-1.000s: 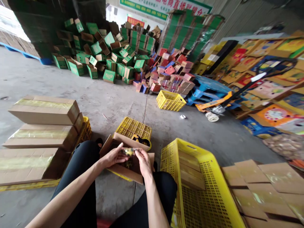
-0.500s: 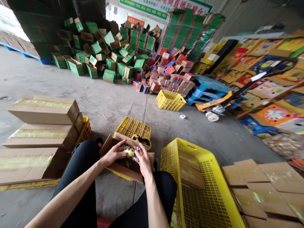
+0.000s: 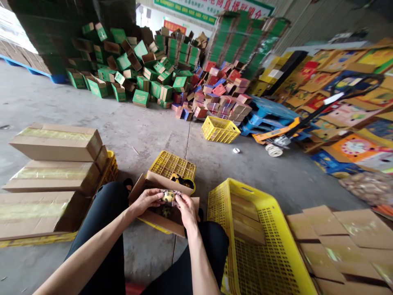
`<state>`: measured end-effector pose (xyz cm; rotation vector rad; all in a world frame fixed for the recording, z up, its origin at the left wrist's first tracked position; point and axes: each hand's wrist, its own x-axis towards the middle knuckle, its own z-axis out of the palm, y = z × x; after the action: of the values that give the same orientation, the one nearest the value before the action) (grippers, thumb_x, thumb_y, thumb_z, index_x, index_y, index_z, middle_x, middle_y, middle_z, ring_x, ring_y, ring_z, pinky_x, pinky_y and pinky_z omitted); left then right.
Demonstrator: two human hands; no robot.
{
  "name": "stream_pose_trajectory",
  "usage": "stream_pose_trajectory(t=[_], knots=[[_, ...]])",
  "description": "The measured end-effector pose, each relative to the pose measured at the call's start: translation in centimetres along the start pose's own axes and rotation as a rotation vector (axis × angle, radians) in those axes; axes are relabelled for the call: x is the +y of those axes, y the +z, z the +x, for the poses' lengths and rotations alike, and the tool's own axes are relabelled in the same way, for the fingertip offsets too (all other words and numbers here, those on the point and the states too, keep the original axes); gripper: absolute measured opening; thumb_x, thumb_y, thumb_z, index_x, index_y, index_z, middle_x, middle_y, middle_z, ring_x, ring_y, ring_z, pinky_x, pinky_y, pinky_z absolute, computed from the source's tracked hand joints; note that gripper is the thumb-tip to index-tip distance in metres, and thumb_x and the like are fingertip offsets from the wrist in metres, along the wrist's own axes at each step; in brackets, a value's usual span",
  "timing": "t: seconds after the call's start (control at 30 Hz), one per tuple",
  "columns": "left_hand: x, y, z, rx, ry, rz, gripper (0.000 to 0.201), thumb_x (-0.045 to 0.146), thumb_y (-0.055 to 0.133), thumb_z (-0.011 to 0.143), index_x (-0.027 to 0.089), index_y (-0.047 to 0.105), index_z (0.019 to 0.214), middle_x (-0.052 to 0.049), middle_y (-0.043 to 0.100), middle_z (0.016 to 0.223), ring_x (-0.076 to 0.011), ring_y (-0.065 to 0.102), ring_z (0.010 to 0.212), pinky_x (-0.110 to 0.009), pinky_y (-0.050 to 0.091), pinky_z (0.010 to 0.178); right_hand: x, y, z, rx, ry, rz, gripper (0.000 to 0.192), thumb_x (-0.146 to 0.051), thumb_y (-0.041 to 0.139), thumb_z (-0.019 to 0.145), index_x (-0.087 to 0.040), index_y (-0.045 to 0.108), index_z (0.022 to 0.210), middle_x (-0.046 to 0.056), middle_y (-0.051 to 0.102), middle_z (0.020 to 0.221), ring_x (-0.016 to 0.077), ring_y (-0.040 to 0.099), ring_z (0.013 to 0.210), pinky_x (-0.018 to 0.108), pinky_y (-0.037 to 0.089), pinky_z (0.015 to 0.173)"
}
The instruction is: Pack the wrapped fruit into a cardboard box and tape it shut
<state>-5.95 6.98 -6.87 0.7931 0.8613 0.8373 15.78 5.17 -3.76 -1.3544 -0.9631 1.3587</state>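
Note:
My left hand and my right hand meet over an open brown cardboard box between my knees. Together they grip a small yellow and black item in clear wrapping, held just above the box. More dark and yellow items lie inside the box, partly hidden by my hands. The box rests on a yellow crate that stands on the concrete floor.
A large yellow crate holding flat cardboard stands to my right, with flattened cartons beyond it. Taped brown boxes are stacked to my left. Farther off lie piles of green and red cartons, another yellow crate and a pallet jack.
The wrapped item has turned in my fingers and now sits a little lower, nearer the box opening. My arms have hardly moved.

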Motion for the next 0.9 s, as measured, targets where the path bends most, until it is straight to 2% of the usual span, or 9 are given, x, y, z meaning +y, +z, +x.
stream_pose_trajectory(t=[0.1, 0.27, 0.33, 0.43, 0.53, 0.6, 0.73, 0.83, 0.9], knots=[[0.04, 0.05, 0.15, 0.034, 0.048, -0.026, 0.057, 0.053, 0.094, 0.075, 0.016, 0.083, 0.116, -0.014, 0.083, 0.114, -0.0265, 0.078, 0.095, -0.033, 0.059, 0.086, 0.07, 0.02, 0.11, -0.028, 0.017, 0.060, 0.052, -0.063, 0.089, 0.071, -0.023, 0.084, 0.103, 0.009, 0.083, 0.111, 0.0313, 0.076, 0.104, 0.042, 0.060, 0.092], [-0.09, 0.02, 0.34, 0.122, 0.097, -0.109, 0.055, 0.048, 0.099, 0.068, 0.015, 0.085, 0.110, -0.013, 0.083, 0.112, -0.0287, 0.077, 0.103, -0.040, 0.059, 0.099, -0.41, 0.19, 0.05, -0.099, 0.051, 0.127, 0.055, -0.063, 0.086, 0.077, -0.030, 0.080, 0.121, 0.008, 0.071, 0.144, 0.0321, 0.063, 0.136, 0.046, 0.055, 0.106], [-0.12, 0.10, 0.29, 0.127, 0.098, -0.119, 0.054, 0.046, 0.101, 0.066, 0.015, 0.085, 0.108, -0.012, 0.083, 0.111, -0.0289, 0.077, 0.105, -0.041, 0.057, 0.102, -0.50, 0.25, -0.05, -0.130, 0.063, 0.117, 0.057, -0.064, 0.085, 0.078, -0.030, 0.079, 0.123, 0.009, 0.071, 0.144, 0.0318, 0.063, 0.137, 0.046, 0.055, 0.108], [0.02, 0.41, 0.08, 0.080, 0.085, -0.111, 0.056, 0.043, 0.102, 0.065, 0.016, 0.084, 0.111, -0.011, 0.083, 0.111, -0.0286, 0.077, 0.106, -0.041, 0.056, 0.103, -0.41, 0.21, -0.13, -0.144, 0.063, 0.079, 0.058, -0.060, 0.088, 0.076, -0.026, 0.080, 0.122, 0.010, 0.078, 0.130, 0.0312, 0.070, 0.126, 0.046, 0.055, 0.109], [0.33, 0.74, -0.14, 0.034, 0.080, -0.160, 0.066, 0.046, 0.099, 0.070, 0.020, 0.078, 0.127, -0.011, 0.079, 0.126, -0.0284, 0.073, 0.117, -0.040, 0.055, 0.106, -0.34, 0.07, -0.12, -0.111, 0.003, 0.010, 0.056, -0.056, 0.089, 0.075, -0.024, 0.081, 0.121, 0.009, 0.081, 0.124, 0.0320, 0.073, 0.119, 0.047, 0.055, 0.108], [0.45, 0.85, -0.23, 0.060, 0.056, -0.188, 0.070, 0.052, 0.096, 0.074, 0.022, 0.075, 0.133, -0.012, 0.076, 0.133, -0.0277, 0.072, 0.119, -0.040, 0.056, 0.105, -0.38, 0.03, -0.14, -0.090, -0.044, -0.043, 0.054, -0.052, 0.089, 0.076, -0.025, 0.081, 0.122, 0.009, 0.081, 0.125, 0.0326, 0.073, 0.118, 0.047, 0.055, 0.109], [0.31, 0.82, -0.28, 0.080, -0.023, -0.119, 0.064, 0.052, 0.098, 0.071, 0.019, 0.079, 0.122, -0.012, 0.078, 0.122, -0.0266, 0.074, 0.109, -0.037, 0.059, 0.095, -0.52, 0.12, -0.27, -0.082, -0.118, -0.129, 0.049, -0.048, 0.086, 0.077, -0.026, 0.082, 0.121, 0.009, 0.080, 0.128, 0.0340, 0.072, 0.122, 0.049, 0.053, 0.112], [0.09, 0.71, -0.23, 0.019, 0.000, -0.083, 0.055, 0.046, 0.099, 0.070, 0.018, 0.081, 0.113, -0.010, 0.080, 0.113, -0.0245, 0.075, 0.103, -0.033, 0.058, 0.091, -0.52, 0.14, -0.29, -0.102, -0.140, -0.159, 0.050, -0.050, 0.086, 0.079, -0.028, 0.081, 0.124, 0.008, 0.078, 0.132, 0.0347, 0.069, 0.128, 0.050, 0.050, 0.116], [-0.03, 0.58, -0.14, 0.010, 0.037, -0.074, 0.052, 0.043, 0.100, 0.069, 0.018, 0.081, 0.110, -0.009, 0.081, 0.108, -0.0221, 0.075, 0.095, -0.031, 0.057, 0.087, -0.44, 0.07, -0.23, -0.102, -0.133, -0.152, 0.054, -0.054, 0.084, 0.082, -0.032, 0.078, 0.131, 0.006, 0.072, 0.143, 0.0341, 0.061, 0.140, 0.050, 0.045, 0.121]])
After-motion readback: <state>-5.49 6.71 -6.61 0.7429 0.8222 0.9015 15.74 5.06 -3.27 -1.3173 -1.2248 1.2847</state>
